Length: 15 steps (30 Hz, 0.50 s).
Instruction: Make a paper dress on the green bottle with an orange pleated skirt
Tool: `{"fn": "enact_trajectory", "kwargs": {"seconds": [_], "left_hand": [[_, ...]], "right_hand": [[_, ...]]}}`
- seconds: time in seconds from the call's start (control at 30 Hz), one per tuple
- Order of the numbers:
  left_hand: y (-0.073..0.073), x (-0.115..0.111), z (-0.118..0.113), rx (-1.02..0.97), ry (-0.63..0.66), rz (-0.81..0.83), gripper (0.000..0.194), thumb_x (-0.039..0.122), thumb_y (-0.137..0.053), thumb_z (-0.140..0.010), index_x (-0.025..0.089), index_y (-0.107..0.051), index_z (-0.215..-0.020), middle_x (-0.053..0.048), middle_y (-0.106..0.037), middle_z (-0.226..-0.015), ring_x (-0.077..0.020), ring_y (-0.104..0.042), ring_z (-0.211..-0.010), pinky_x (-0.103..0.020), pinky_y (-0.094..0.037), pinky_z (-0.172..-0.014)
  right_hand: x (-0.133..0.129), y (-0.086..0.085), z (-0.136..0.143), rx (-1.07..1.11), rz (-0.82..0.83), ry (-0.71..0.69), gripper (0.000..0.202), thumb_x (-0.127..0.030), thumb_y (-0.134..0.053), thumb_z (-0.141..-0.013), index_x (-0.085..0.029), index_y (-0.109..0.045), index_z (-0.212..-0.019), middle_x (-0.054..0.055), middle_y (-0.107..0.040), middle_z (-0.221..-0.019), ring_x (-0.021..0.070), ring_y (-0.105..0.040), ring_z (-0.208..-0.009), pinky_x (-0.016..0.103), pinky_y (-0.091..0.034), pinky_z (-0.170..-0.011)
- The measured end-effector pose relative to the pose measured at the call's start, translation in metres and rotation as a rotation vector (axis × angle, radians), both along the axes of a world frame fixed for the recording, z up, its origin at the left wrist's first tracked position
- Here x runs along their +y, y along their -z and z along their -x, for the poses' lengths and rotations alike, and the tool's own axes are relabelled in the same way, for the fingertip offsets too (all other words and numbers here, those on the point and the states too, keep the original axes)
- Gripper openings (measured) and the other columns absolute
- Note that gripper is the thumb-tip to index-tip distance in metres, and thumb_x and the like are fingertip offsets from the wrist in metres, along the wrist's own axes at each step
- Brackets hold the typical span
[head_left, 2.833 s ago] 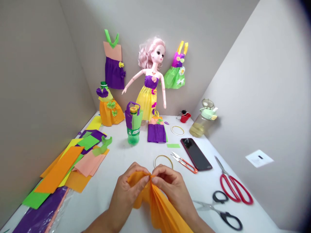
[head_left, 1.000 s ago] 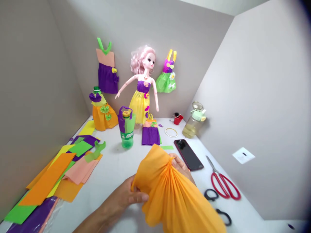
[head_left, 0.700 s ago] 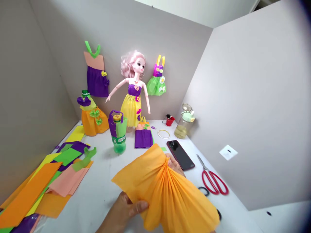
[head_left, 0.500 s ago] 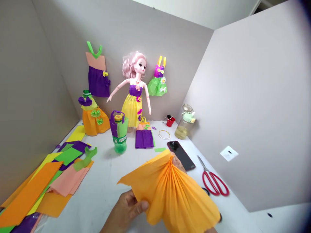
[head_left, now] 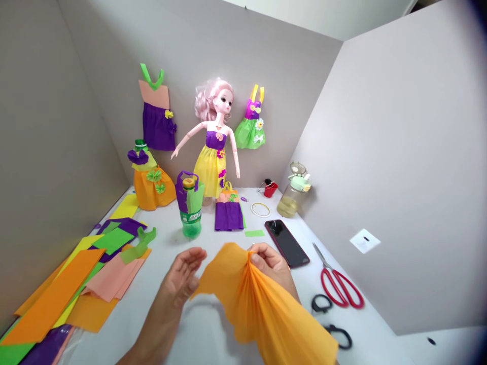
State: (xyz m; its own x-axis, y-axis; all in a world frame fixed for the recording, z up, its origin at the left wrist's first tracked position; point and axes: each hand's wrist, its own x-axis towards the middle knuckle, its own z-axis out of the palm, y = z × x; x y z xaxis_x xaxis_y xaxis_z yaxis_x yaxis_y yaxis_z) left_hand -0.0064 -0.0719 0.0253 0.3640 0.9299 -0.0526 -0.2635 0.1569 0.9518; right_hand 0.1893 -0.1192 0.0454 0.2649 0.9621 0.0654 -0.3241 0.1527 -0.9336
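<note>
Orange fabric (head_left: 262, 314) hangs in gathered pleats from my right hand (head_left: 272, 263), which pinches it at the top where the folds meet. My left hand (head_left: 182, 276) is beside the fabric's left edge, palm turned toward it, fingers apart and holding nothing. The fabric's flatter, ungathered part (head_left: 224, 268) spreads between the two hands. A black phone (head_left: 287, 243) lies just beyond my right hand. To the right are red-handled scissors (head_left: 340, 286) and black-handled scissors (head_left: 338, 337), whose blades are hidden under the fabric.
Coloured sheets (head_left: 57, 299) are piled on the left. A green bottle (head_left: 191, 223) stands mid-table, with a pink-haired doll (head_left: 216, 142) behind it. An orange-skirted bottle (head_left: 152, 187) stands at back left. A jug (head_left: 291, 197) and red bucket (head_left: 270, 190) are at back right.
My left hand has let go of the fabric's lower part and moved up and left, fingers spread. The fabric has swung, showing my right hand and more of the black-handled scissors.
</note>
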Motion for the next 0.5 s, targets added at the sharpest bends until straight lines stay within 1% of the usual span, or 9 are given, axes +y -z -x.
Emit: {"fn": "enact_trajectory", "kwargs": {"seconds": [0.03,0.07,0.1,0.17,0.23,0.27,0.37,0.43,0.5], "left_hand": [[-0.003,0.003,0.003,0.0,-0.035,-0.045,0.07,0.064,-0.07,-0.072,0.021,-0.051,-0.123,-0.014,-0.054,-0.137,-0.0306,-0.04,-0.136,-0.041,-0.03,-0.114],[-0.007,0.005,0.005,0.017,-0.043,-0.095,0.069,0.063,-0.07,-0.073,0.022,-0.05,-0.124,-0.014,-0.053,-0.138,-0.0299,-0.037,-0.139,-0.041,-0.027,-0.116],[-0.012,0.007,0.007,0.051,-0.023,-0.146,0.069,0.062,-0.07,-0.073,0.022,-0.049,-0.126,-0.013,-0.052,-0.139,-0.0299,-0.034,-0.141,-0.041,-0.025,-0.116],[-0.021,0.006,0.007,0.142,0.064,-0.231,0.072,0.059,-0.073,-0.072,0.025,-0.046,-0.13,-0.012,-0.052,-0.14,-0.031,-0.032,-0.141,-0.042,-0.025,-0.115],[-0.03,0.004,0.004,0.219,0.153,-0.266,0.075,0.054,-0.076,-0.071,0.027,-0.045,-0.133,-0.011,-0.054,-0.138,-0.0318,-0.037,-0.137,-0.042,-0.028,-0.112],[-0.034,0.002,0.002,0.242,0.193,-0.264,0.075,0.051,-0.077,-0.071,0.028,-0.045,-0.133,-0.01,-0.057,-0.134,-0.0315,-0.042,-0.133,-0.041,-0.031,-0.11],[-0.043,-0.002,-0.005,0.267,0.284,-0.207,0.064,0.041,-0.078,-0.072,0.027,-0.05,-0.127,-0.006,-0.064,-0.113,-0.0273,-0.055,-0.116,-0.035,-0.043,-0.097],[-0.047,-0.005,-0.009,0.267,0.295,-0.174,0.055,0.037,-0.077,-0.073,0.026,-0.053,-0.121,-0.003,-0.065,-0.102,-0.0243,-0.059,-0.107,-0.031,-0.046,-0.09],[-0.047,-0.008,-0.012,0.261,0.269,-0.159,0.051,0.035,-0.077,-0.073,0.026,-0.054,-0.117,-0.001,-0.064,-0.096,-0.0233,-0.06,-0.104,-0.03,-0.047,-0.088]], "right_hand": [[-0.003,-0.002,0.005,-0.006,0.022,-0.006,0.022,-0.04,-0.074,-0.078,-0.021,-0.064,-0.079,0.0,-0.064,-0.072,0.0141,-0.058,-0.06,0.026,-0.046,-0.056],[-0.006,-0.005,0.011,-0.04,0.035,0.001,0.019,-0.038,-0.074,-0.078,-0.021,-0.065,-0.079,0.001,-0.063,-0.073,0.0143,-0.058,-0.062,0.026,-0.046,-0.057],[-0.009,-0.007,0.016,-0.105,0.032,0.023,0.016,-0.035,-0.073,-0.079,-0.021,-0.066,-0.078,0.001,-0.063,-0.074,0.0147,-0.057,-0.064,0.027,-0.046,-0.06],[-0.014,-0.01,0.026,-0.292,-0.029,0.085,0.01,-0.029,-0.071,-0.082,-0.021,-0.068,-0.076,0.001,-0.062,-0.074,0.0162,-0.057,-0.07,0.028,-0.046,-0.066],[-0.018,-0.011,0.033,-0.442,-0.118,0.114,0.008,-0.025,-0.069,-0.083,-0.022,-0.07,-0.076,0.002,-0.062,-0.075,0.0176,-0.058,-0.075,0.029,-0.045,-0.07],[-0.019,-0.011,0.035,-0.482,-0.149,0.111,0.007,-0.024,-0.069,-0.083,-0.022,-0.071,-0.077,0.002,-0.063,-0.075,0.0183,-0.059,-0.075,0.03,-0.045,-0.07],[-0.021,-0.008,0.038,-0.521,-0.182,0.107,0.008,-0.022,-0.067,-0.085,-0.023,-0.071,-0.078,0.004,-0.065,-0.078,0.0198,-0.06,-0.076,0.032,-0.046,-0.07],[-0.021,-0.007,0.037,-0.517,-0.176,0.107,0.009,-0.021,-0.067,-0.085,-0.024,-0.071,-0.077,0.004,-0.064,-0.079,0.0204,-0.06,-0.077,0.033,-0.046,-0.07],[-0.021,-0.008,0.036,-0.502,-0.167,0.109,0.009,-0.02,-0.068,-0.084,-0.024,-0.071,-0.077,0.004,-0.064,-0.079,0.0204,-0.059,-0.078,0.033,-0.046,-0.071]]}}
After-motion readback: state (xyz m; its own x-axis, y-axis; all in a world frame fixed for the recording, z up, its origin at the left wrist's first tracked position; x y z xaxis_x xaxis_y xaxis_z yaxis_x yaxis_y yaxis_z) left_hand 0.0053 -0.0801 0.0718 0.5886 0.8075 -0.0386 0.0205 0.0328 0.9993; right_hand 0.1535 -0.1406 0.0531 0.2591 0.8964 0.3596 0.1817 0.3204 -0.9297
